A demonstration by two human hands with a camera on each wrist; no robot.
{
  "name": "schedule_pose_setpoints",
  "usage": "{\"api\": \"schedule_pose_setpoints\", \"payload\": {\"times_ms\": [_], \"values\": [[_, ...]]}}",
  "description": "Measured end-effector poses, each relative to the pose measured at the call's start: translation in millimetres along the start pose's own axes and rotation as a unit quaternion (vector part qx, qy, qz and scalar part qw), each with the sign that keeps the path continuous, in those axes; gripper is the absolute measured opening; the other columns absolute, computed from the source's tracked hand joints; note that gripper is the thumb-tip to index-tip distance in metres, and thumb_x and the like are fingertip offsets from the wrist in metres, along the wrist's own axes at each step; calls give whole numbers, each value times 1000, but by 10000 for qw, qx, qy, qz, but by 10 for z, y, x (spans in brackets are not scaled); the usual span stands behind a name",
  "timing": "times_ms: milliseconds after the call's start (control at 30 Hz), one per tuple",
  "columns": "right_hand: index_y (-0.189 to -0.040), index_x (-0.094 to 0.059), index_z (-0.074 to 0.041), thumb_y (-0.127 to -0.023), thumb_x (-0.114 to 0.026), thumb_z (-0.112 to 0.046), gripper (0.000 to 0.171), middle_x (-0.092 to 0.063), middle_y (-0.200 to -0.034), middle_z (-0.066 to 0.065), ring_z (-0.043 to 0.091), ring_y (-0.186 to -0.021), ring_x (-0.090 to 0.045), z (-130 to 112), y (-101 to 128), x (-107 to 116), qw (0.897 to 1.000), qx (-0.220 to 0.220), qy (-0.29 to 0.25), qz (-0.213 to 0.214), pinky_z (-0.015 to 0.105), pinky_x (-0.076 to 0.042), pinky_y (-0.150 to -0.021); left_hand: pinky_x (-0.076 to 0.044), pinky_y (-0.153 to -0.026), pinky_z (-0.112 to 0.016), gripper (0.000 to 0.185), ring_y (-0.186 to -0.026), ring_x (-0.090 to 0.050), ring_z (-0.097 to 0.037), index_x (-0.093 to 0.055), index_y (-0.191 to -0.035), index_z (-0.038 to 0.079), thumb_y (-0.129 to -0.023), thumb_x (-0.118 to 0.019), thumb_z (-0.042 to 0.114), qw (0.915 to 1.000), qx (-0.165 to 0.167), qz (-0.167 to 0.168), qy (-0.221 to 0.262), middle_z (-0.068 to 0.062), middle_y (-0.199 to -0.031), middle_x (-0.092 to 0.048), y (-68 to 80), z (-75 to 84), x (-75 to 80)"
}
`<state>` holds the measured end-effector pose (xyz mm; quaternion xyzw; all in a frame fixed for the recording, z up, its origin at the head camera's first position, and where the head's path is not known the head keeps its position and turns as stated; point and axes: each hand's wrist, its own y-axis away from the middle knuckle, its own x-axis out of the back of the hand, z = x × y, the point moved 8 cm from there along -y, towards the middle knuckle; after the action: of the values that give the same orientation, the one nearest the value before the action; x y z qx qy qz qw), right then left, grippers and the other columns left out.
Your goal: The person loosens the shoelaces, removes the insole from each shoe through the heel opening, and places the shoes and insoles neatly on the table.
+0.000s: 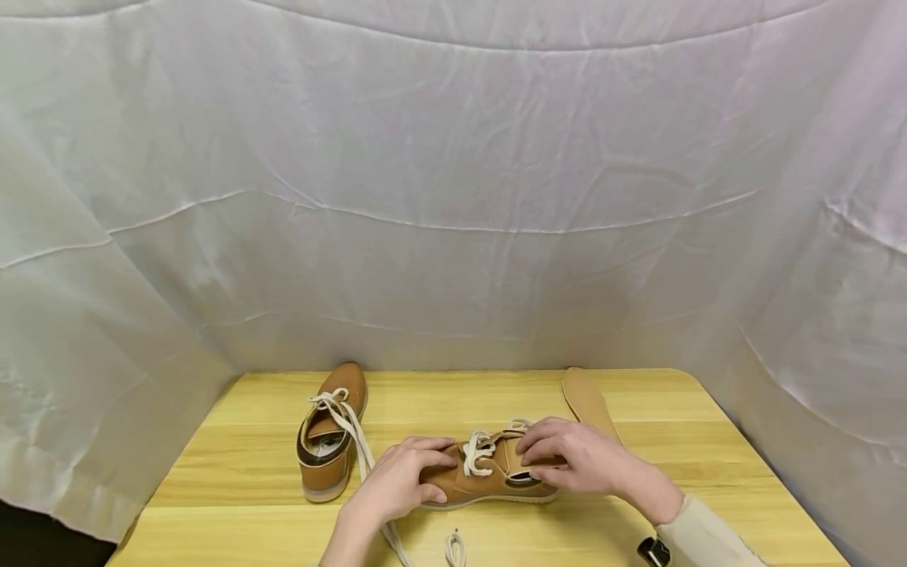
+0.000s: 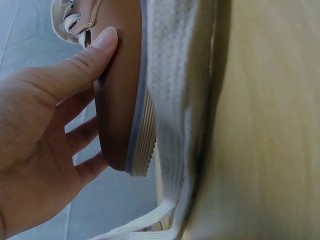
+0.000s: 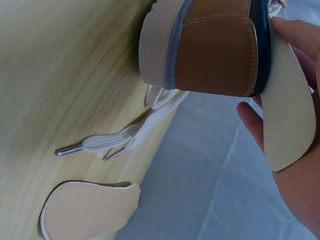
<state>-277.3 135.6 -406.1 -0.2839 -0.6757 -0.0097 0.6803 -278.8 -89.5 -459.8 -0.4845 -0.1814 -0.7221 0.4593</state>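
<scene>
A brown lace-up shoe lies on its sole in the middle of the table, toe to the left and white laces across its top. My left hand grips the toe, thumb on the near side and fingers round the far side. In the left wrist view the thumb presses the brown upper. My right hand is at the shoe's opening, pinching a pale insole. The insole's front part is hidden inside the shoe, while its rounded heel sticks out past the shoe's heel.
A second brown shoe stands at the left, its long white lace trailing toward my left wrist. Another insole lies at the back right. A looped lace end lies near the front edge. Grey cloth hangs around the table.
</scene>
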Motion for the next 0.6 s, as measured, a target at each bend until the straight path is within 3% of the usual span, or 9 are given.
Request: {"api": "schedule_pose_setpoints", "payload": {"times_ms": [600], "values": [[-99,-81,-14,-86,-83,-8,15,-76,-107,-5,23,-106,-71,-23,-17,91,9977,409,-423,339,42,-59,-92,-47,-104,-59,46,-134,-57,-29,-77,-123,22,-79,-88,28,10000,-51,75,28,2,-148,-60,12,18,18]]}}
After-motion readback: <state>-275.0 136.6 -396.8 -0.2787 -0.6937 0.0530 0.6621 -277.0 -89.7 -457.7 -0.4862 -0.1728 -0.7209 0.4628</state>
